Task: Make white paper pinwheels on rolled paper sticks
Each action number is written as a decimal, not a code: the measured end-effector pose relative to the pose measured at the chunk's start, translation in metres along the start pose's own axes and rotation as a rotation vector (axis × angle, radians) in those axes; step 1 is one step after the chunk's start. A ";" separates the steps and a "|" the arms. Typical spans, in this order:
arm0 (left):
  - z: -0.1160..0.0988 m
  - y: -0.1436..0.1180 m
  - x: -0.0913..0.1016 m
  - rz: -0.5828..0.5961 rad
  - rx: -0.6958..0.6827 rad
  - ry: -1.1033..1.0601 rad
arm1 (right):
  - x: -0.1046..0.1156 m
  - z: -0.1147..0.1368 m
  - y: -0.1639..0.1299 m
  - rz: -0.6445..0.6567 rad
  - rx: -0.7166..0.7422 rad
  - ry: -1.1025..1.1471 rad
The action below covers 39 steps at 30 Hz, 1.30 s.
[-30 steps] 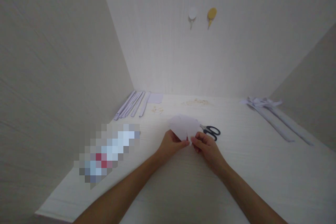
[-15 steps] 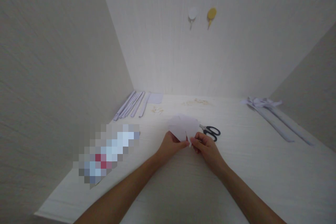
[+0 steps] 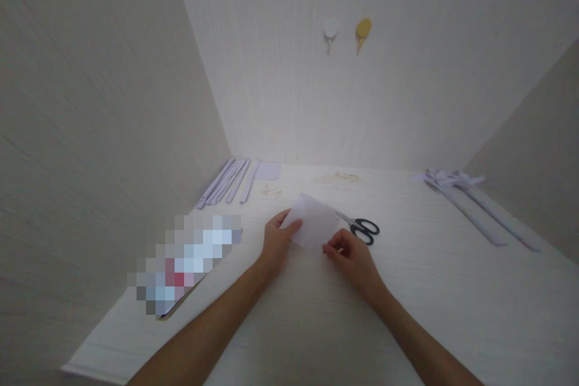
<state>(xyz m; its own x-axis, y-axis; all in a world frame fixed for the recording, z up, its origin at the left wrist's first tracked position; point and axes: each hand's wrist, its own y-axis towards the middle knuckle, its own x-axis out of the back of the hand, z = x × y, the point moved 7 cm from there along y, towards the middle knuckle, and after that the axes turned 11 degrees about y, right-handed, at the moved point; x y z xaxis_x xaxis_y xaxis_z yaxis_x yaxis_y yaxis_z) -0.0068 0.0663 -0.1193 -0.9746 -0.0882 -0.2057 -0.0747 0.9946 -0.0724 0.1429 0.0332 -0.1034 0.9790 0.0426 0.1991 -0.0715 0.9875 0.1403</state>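
A pale sheet of paper (image 3: 312, 223) is held tilted just above the table, in the middle of the view. My left hand (image 3: 277, 240) grips its left edge, thumb on the near face and fingers behind. At the lower right edge of the sheet, my right hand (image 3: 350, 253) has thumb and forefinger pinched together; the bit of paper between them is hardly visible. Behind the right hand lies a pair of scissors (image 3: 367, 227) with black handles, the blade tips partly covered by the sheet.
Several narrow folded paper strips (image 3: 226, 184) and a small paper piece (image 3: 268, 170) lie back left. Thin tan bits (image 3: 271, 190) are scattered nearby. A blurred-out flat object (image 3: 194, 265) sits left. Ribbon-like strips (image 3: 455, 178) lie right. White (image 3: 330, 30) and yellow hooks (image 3: 363, 29) are on the wall.
My left hand has shifted left, from the lower edge of the paper to its left side. The sheet has turned and looks flatter, with the dark gap at its lower edge gone.
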 end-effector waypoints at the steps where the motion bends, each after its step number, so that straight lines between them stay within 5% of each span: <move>1: 0.001 0.001 0.001 -0.009 -0.013 0.009 | 0.003 0.002 -0.001 -0.038 0.015 -0.002; 5: 0.002 0.002 0.004 -0.021 -0.061 0.077 | 0.006 0.010 -0.004 -0.067 0.098 -0.013; 13: 0.001 0.000 0.004 -0.013 -0.061 0.148 | -0.009 0.011 -0.005 0.161 0.187 -0.093; 21: -0.007 -0.009 -0.003 0.033 -0.047 0.243 | 0.000 -0.001 0.005 0.076 0.048 0.080; 30: -0.003 -0.010 -0.005 0.045 0.015 0.297 | 0.009 0.000 0.011 -0.015 0.082 0.230; 39: 0.003 -0.012 -0.013 0.140 0.036 0.366 | 0.007 -0.001 0.010 0.060 0.115 0.137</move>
<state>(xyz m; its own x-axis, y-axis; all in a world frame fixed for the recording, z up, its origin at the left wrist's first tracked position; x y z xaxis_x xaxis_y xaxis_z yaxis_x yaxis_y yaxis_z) 0.0072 0.0554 -0.1191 -0.9862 0.0797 0.1448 0.0650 0.9925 -0.1036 0.1492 0.0435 -0.1019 0.9886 0.1287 0.0777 -0.1440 0.9591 0.2438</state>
